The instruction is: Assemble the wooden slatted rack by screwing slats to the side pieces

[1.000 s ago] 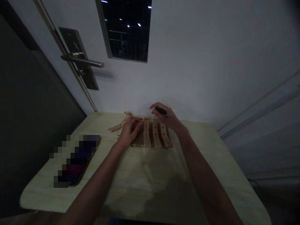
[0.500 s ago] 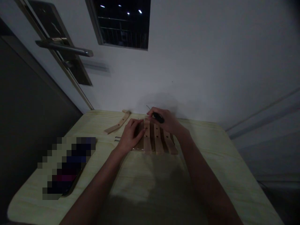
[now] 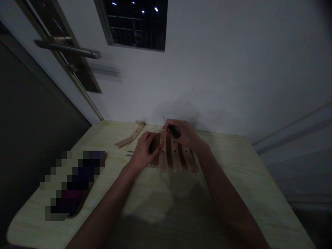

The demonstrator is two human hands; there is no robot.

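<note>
Across the near part of the table (image 3: 249, 159), two bare forearms reach in from five and seven o'clock. Taking a brown panel (image 3: 154, 162) as the clock's centre, a phone (image 3: 85, 180), partly pixelated, lies at eight o'clock. Three pale wooden strips (image 3: 177, 162) lie side by side over the panel, their near ends jutting past its edge toward six o'clock; dark holes show in each.

At the panel's nine o'clock side rests the person's left hand (image 3: 145, 152), loosely open, fingers bent, thumb touching the leftmost strip; whether it grips anything cannot be told. Two thin dark rods (image 3: 129, 153) lie just beside it, further out at nine.

Over the strips' far ends, at one o'clock, the right hand (image 3: 186, 133) is closed around a black-handled tool (image 3: 173, 131), whose slim shaft points toward eleven. A loose bent strip (image 3: 131, 137) lies at ten, near the table's far edge.

Beyond stands a white door (image 3: 207, 69), with a dark window (image 3: 137, 27) toward eleven and a metal handle (image 3: 70, 50) toward ten.
</note>
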